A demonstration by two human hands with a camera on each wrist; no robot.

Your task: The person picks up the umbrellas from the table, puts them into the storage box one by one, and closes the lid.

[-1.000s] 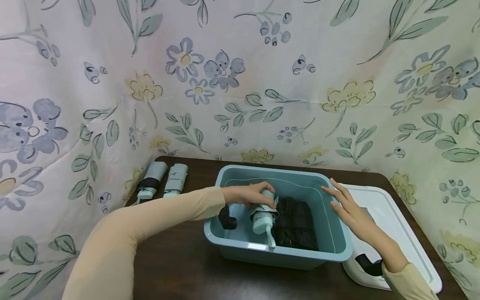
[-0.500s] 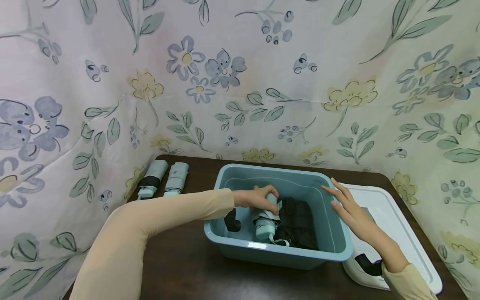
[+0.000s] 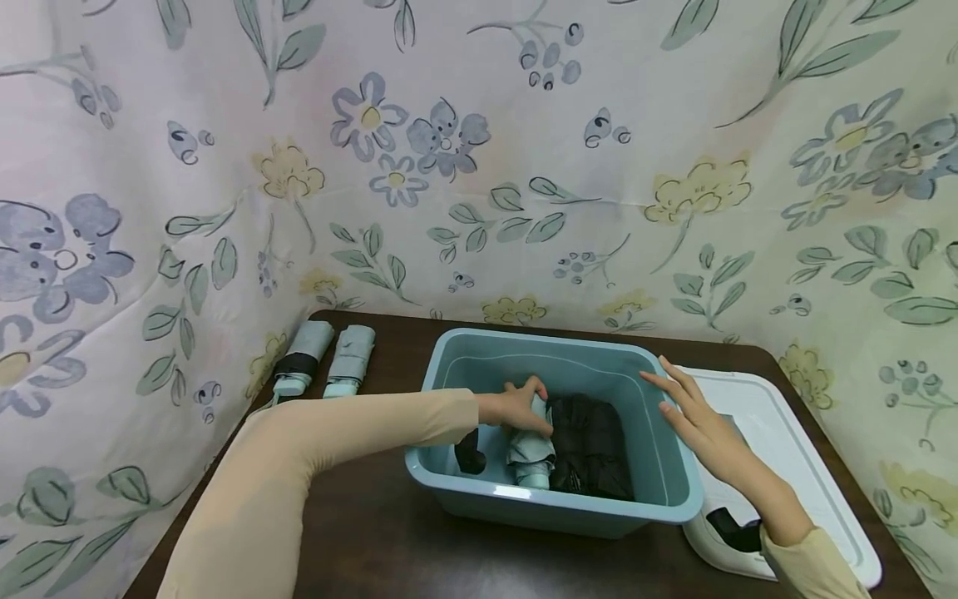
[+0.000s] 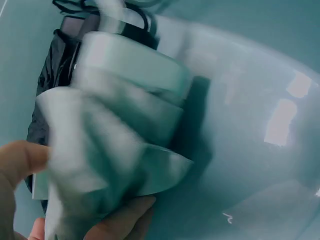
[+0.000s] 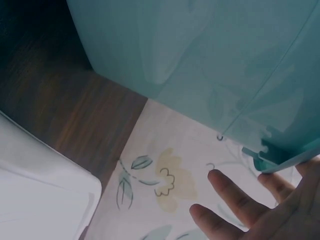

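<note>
the left hand (image 3: 518, 409) is inside the blue tub (image 3: 539, 514), reaching in across its left rim. its fingers (image 4: 120, 220) are curled round a pale green folded umbrella (image 3: 531, 449), with the thumb on one side and the other fingers on the opposite side. the umbrella is inside the tub, left of the centre, with its capped end pointing to the near wall. a loose fabric flap stands out from its body; the left wrist view is blurred here. contact between the umbrella and the tub floor cannot be told.

black folded bundles (image 3: 591, 445) lie in the tub just beside the umbrella, on its right.

the right hand (image 3: 699, 420) is at the right rim of the tub. its fingers (image 5: 240, 197) are extended and spread wide, gripping nothing, with part of the hand against the rim.

the tub rests on the dark bench (image 3: 359, 516). a white lid (image 3: 804, 482) lies on the bench to the right of the tub, below the right forearm. at the far left of the bench, a banded umbrella (image 3: 313, 339) lies beside a second rolled umbrella (image 3: 352, 358). a floral cloth (image 3: 449, 208) hangs behind the bench.
</note>
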